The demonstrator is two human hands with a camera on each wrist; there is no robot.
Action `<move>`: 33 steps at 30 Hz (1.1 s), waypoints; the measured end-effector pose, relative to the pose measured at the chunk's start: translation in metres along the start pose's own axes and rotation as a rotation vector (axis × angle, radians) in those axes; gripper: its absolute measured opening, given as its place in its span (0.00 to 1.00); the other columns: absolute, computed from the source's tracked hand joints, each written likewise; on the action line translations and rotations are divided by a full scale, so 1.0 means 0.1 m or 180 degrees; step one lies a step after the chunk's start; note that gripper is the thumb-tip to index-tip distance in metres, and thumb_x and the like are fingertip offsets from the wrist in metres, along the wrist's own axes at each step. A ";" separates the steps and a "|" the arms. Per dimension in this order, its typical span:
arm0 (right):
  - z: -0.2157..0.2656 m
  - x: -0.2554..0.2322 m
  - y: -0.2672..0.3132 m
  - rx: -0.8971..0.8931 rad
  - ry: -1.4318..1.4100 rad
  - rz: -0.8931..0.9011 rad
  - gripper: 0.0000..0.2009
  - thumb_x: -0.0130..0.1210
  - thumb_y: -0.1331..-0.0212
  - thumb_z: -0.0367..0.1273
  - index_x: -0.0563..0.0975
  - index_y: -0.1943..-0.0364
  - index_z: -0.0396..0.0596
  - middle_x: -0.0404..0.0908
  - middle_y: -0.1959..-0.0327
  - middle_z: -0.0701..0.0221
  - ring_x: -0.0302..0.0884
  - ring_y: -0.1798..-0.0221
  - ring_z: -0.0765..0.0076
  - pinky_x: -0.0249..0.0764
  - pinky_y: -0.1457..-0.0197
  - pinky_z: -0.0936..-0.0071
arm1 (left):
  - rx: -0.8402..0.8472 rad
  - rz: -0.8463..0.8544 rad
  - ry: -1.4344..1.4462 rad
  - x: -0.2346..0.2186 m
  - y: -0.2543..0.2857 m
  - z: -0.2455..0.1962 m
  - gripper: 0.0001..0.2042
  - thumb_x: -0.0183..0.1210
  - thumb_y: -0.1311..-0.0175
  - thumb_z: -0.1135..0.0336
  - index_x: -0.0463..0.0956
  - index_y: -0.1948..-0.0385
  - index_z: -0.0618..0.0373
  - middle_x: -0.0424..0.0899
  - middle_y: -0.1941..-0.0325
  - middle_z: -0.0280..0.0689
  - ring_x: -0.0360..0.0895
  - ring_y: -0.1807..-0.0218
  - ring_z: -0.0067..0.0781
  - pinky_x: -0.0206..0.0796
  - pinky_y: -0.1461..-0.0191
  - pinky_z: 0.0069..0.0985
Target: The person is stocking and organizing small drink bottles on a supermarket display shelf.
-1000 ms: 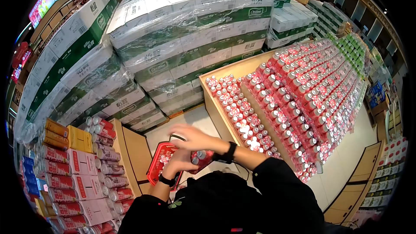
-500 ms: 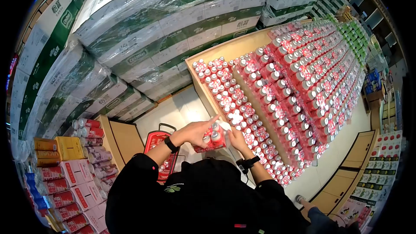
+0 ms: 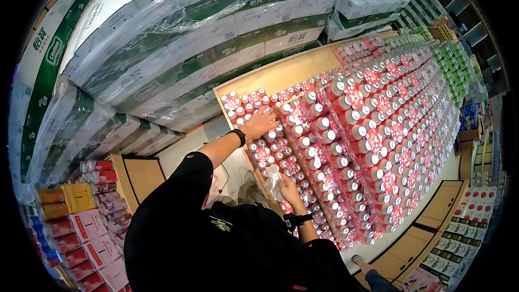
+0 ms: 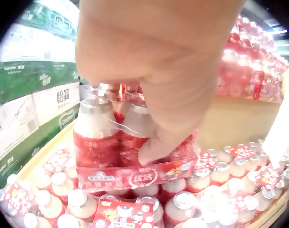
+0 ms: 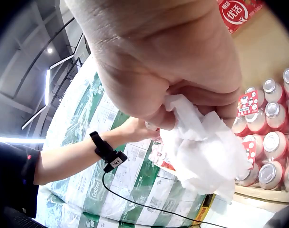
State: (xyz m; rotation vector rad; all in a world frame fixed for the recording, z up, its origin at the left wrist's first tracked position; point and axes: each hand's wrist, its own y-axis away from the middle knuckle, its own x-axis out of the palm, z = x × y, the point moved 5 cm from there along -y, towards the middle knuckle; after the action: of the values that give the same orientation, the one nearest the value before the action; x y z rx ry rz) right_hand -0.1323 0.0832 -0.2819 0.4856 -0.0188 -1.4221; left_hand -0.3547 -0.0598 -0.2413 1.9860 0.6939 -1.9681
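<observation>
My left hand [image 3: 260, 124] reaches over the low front row of the bottle display. In the left wrist view it grips a wrapped pack of drink bottles [image 4: 135, 175] from above, thumb [image 4: 151, 149] against the front and the other fingers mostly hidden behind. The pack stands upright, right over the tops of similar bottles [image 4: 185, 202]. Closer to my body, my right hand [image 3: 290, 189] pinches a crumpled white tissue [image 5: 206, 147] that hangs from its fingers. Beneath it in the head view are more red-labelled bottles [image 3: 278, 146].
A wooden display edge [image 3: 232, 111] borders the low row, and stepped tiers of red bottles [image 3: 373, 140] rise to the right. Plastic-wrapped cartons [image 3: 205, 32] form a wall ahead. Shelved cans [image 3: 102, 178] stand at left; another person's leg [image 3: 373, 278] shows at lower right.
The left hand has carried the pack from beside the red basket, past my chest, forward to the low row. The right hand, with the tissue, has left the pack. The head view has shifted right.
</observation>
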 end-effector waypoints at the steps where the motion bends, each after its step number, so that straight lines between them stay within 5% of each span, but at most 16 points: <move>1: 0.05 -0.02 -0.03 -0.0201 -0.0189 -0.0055 0.16 0.48 0.39 0.30 0.74 0.49 0.37 0.81 0.60 0.55 0.79 0.55 0.62 0.71 0.51 0.69 | -0.0073 0.0001 -0.0039 0.01 0.00 0.05 0.31 0.62 0.57 0.73 0.66 0.44 0.54 0.69 0.42 0.41 0.63 0.36 0.42 0.51 0.31 0.45; 3: -0.12 -0.02 -0.12 -0.0010 -0.0266 0.0107 0.16 0.48 0.38 0.30 0.74 0.47 0.37 0.82 0.58 0.59 0.78 0.54 0.66 0.70 0.48 0.71 | -0.1380 0.0028 0.0104 -0.13 0.10 0.13 0.34 0.61 0.57 0.75 0.62 0.40 0.54 0.63 0.37 0.45 0.60 0.33 0.48 0.50 0.31 0.49; 5: -0.20 -0.04 -0.17 0.0163 -0.0333 0.0268 0.16 0.47 0.36 0.29 0.73 0.46 0.38 0.82 0.56 0.63 0.76 0.53 0.70 0.69 0.46 0.73 | -0.2122 -0.0438 0.0509 -0.05 0.24 0.24 0.42 0.65 0.63 0.77 0.59 0.37 0.56 0.60 0.35 0.47 0.61 0.36 0.54 0.51 0.34 0.50; 6: -0.20 -0.06 -0.17 0.0246 -0.0278 0.0303 0.16 0.47 0.36 0.29 0.74 0.47 0.38 0.82 0.57 0.64 0.76 0.53 0.71 0.69 0.47 0.73 | -0.2240 -0.0030 0.0889 0.03 0.29 0.26 0.43 0.64 0.62 0.77 0.56 0.35 0.54 0.56 0.33 0.49 0.61 0.37 0.58 0.56 0.36 0.49; 10: -0.04 -0.13 -0.24 0.0278 -0.0213 0.0418 0.15 0.47 0.37 0.29 0.75 0.48 0.38 0.82 0.59 0.64 0.77 0.55 0.71 0.70 0.48 0.73 | -0.2020 0.0075 0.0890 0.16 0.23 0.22 0.46 0.64 0.61 0.76 0.52 0.32 0.53 0.56 0.34 0.51 0.62 0.38 0.59 0.67 0.41 0.44; 11: -0.04 -0.14 -0.24 0.0192 -0.0224 0.0371 0.15 0.47 0.37 0.28 0.75 0.49 0.38 0.82 0.59 0.64 0.77 0.55 0.71 0.70 0.48 0.73 | -0.1779 -0.0272 0.0781 0.17 0.23 0.22 0.45 0.65 0.58 0.73 0.52 0.32 0.49 0.59 0.37 0.52 0.66 0.42 0.60 0.71 0.48 0.44; 13: -0.03 -0.19 -0.33 0.0280 -0.0104 0.0458 0.15 0.48 0.38 0.29 0.75 0.50 0.38 0.82 0.59 0.62 0.77 0.54 0.70 0.70 0.48 0.73 | -0.1532 0.0152 0.0896 0.07 0.12 0.25 0.44 0.67 0.56 0.68 0.53 0.32 0.44 0.63 0.42 0.52 0.70 0.47 0.60 0.71 0.53 0.45; 15: -0.10 -0.19 -0.36 0.0188 0.0073 0.0287 0.14 0.48 0.38 0.29 0.75 0.50 0.38 0.82 0.59 0.62 0.77 0.55 0.70 0.70 0.48 0.73 | -0.1329 0.0696 0.0688 0.02 0.04 0.27 0.45 0.72 0.69 0.58 0.63 0.38 0.40 0.68 0.52 0.46 0.72 0.53 0.51 0.70 0.57 0.42; 21: -0.11 -0.07 -0.34 0.0170 -0.0061 0.0392 0.14 0.49 0.38 0.28 0.75 0.49 0.38 0.82 0.59 0.61 0.77 0.54 0.70 0.70 0.48 0.72 | -0.0393 -0.0237 -0.0104 -0.06 0.11 0.17 0.40 0.71 0.68 0.53 0.66 0.47 0.61 0.69 0.49 0.49 0.74 0.54 0.51 0.71 0.58 0.45; 23: -0.14 0.00 -0.30 0.0226 -0.0220 0.0334 0.14 0.49 0.37 0.28 0.75 0.50 0.38 0.82 0.59 0.62 0.77 0.54 0.70 0.70 0.48 0.72 | -0.2398 0.0749 0.1154 0.11 0.42 0.28 0.40 0.71 0.65 0.49 0.66 0.50 0.67 0.70 0.48 0.53 0.74 0.52 0.53 0.70 0.54 0.48; 27: -0.43 0.00 -0.31 0.0116 -0.0089 0.0194 0.14 0.49 0.37 0.28 0.76 0.50 0.39 0.82 0.59 0.63 0.77 0.54 0.70 0.70 0.48 0.73 | -0.3158 0.0310 0.1046 -0.01 0.44 0.11 0.44 0.68 0.59 0.46 0.61 0.39 0.60 0.69 0.50 0.56 0.73 0.53 0.58 0.70 0.51 0.47; 33: -0.14 -0.11 -0.29 0.0198 -0.0086 0.0358 0.14 0.49 0.37 0.29 0.75 0.50 0.39 0.82 0.59 0.63 0.77 0.54 0.71 0.70 0.48 0.73 | -0.2536 0.0195 0.1614 0.08 0.15 0.05 0.42 0.71 0.60 0.53 0.63 0.38 0.51 0.70 0.52 0.57 0.75 0.57 0.60 0.71 0.54 0.47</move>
State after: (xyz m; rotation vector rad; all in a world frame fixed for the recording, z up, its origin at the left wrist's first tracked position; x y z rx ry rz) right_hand -0.1571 0.0956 -0.3013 0.5088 -0.1109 -1.3208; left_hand -0.3514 -0.0744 -0.2512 1.9030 1.2600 -0.8866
